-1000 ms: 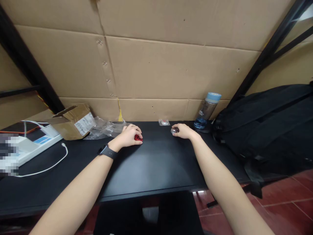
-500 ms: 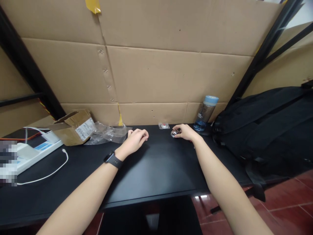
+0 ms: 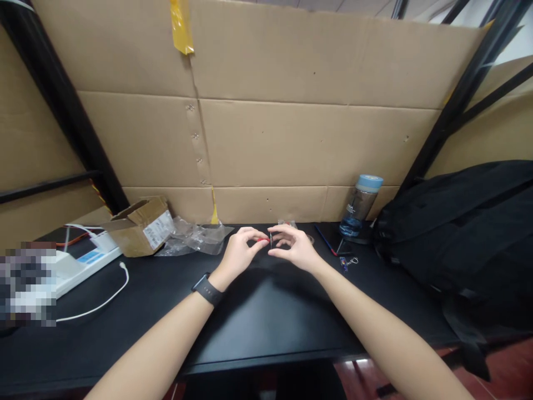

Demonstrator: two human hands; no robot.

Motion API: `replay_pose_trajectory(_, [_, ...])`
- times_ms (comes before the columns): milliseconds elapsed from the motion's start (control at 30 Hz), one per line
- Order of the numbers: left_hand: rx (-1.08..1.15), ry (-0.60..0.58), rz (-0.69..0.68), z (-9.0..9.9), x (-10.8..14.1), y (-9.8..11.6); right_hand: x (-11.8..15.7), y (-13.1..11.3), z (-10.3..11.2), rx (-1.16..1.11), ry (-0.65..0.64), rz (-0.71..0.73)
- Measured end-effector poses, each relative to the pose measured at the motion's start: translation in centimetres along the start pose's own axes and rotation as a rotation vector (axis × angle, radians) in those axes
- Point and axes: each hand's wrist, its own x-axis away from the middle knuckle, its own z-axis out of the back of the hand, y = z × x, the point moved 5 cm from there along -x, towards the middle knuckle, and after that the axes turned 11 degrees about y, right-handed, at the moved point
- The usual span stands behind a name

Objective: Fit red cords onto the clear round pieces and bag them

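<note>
My left hand point(image 3: 241, 250), with a black watch point(image 3: 207, 289) on its wrist, is closed with thumb and fingertips round a small red piece point(image 3: 262, 240). Facing it, my right hand point(image 3: 296, 248) grips a thin flat piece point(image 3: 271, 240) with a dark edge, seen edge-on; its full shape is hidden. The two pieces are very close together above the black table point(image 3: 266, 311); I cannot tell if they touch. Partly covered by my right hand, a small clear packet point(image 3: 287, 223) lies at the back, and a shiny round rim point(image 3: 310, 239) shows beside the knuckles.
To the right are a blue-lidded bottle point(image 3: 360, 205), a blue and red stick point(image 3: 326, 240), a keychain point(image 3: 348, 262) and a black backpack point(image 3: 458, 244). On the left stand an open cardboard box point(image 3: 141, 228), crumpled clear plastic point(image 3: 195, 236), a white power strip point(image 3: 91, 261) and a white cable point(image 3: 104, 300).
My right hand has left the shiny round object and moved left with a thin piece. My left hand has moved slightly right, the red piece now visible. The view has shifted, uncovering the stick and keychain.
</note>
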Motion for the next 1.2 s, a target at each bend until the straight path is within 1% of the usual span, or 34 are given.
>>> replay_pose_trajectory(67, [-0.017, 0.004, -0.024, 0.0, 0.0, 0.2, 0.2, -0.1, -0.4, 0.007, 0.019, 0.03])
replay_pose_trajectory(200, [-0.105, 0.021, -0.099, 0.0, 0.0, 1.0, 0.4, -0.4, -0.4, 0.04, 0.045, 0.074])
replay_pose_trajectory(367, [-0.195, 0.038, -0.114, 0.1, 0.1, 1.5, 0.5, -0.7, -0.5, 0.098, 0.037, 0.116])
replay_pose_trajectory(467, [-0.229, 0.038, -0.13, 0.1, 0.2, 1.6, 0.6, -0.4, -0.7, 0.093, 0.052, 0.085])
replay_pose_trajectory(633, [-0.334, 0.058, -0.197, 0.0, 0.5, 1.7, 0.7, 0.2, -0.6, 0.075, 0.097, -0.035])
replay_pose_trajectory(733, [-0.365, 0.062, -0.226, 0.0, 0.5, 1.8, 0.6, 0.5, -0.5, 0.035, 0.073, -0.113])
replay_pose_trajectory(800, [-0.381, 0.07, -0.229, 0.1, 0.5, 1.8, 0.5, 0.5, -0.5, 0.02, 0.025, -0.139])
replay_pose_trajectory(900, [-0.398, 0.085, -0.221, 0.2, 0.4, 1.8, 0.4, 0.1, -0.7, 0.065, -0.095, -0.092])
replay_pose_trajectory(967, [-0.402, 0.091, -0.217, 0.3, 0.4, 1.7, 0.4, 0.0, -0.9, 0.095, -0.131, -0.063])
replay_pose_trajectory(1200, [-0.409, 0.049, -0.234, -0.1, 0.5, 1.4, 0.3, 0.8, -0.5, 0.26, -0.052, -0.044])
